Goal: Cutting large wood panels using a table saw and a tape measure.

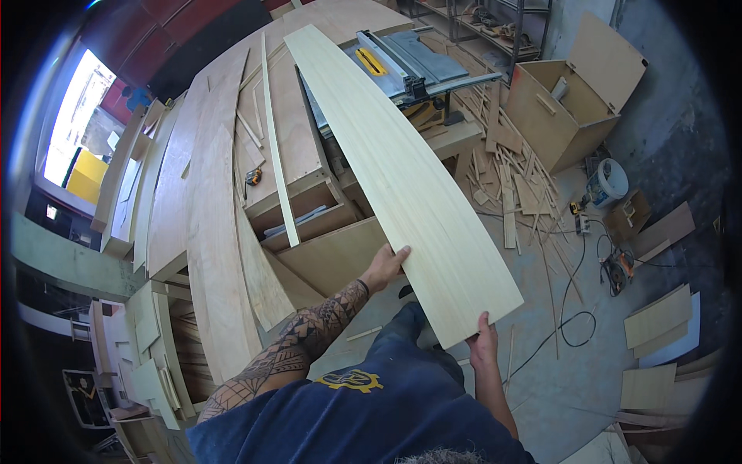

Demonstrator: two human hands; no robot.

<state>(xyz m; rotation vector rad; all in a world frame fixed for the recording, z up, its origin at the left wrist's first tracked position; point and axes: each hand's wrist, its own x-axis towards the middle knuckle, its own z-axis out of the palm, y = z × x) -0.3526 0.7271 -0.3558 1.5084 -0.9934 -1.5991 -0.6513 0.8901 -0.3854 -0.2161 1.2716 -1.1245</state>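
A long, pale wooden board (402,178) stretches from close to my body to the far side of the workbench. My left hand (386,267) grips its left edge, thumb on the top face and the fingers hidden beneath. At the near end, my right hand (485,340) holds the board with the thumb over the edge. Part of a table saw (410,66) with a yellow insert shows beyond the board's right side; the board covers the rest. Left of the board, a narrow wood strip (277,147) lies lengthwise on the bench.
More long panels (209,201) cover the bench at left, near a tape measure (253,177). Offcuts (514,178) litter the floor at right, beside a wooden box (568,100) with a raised lid. A bucket (607,182), a corded power tool (617,269) and its cable (556,329) are also there.
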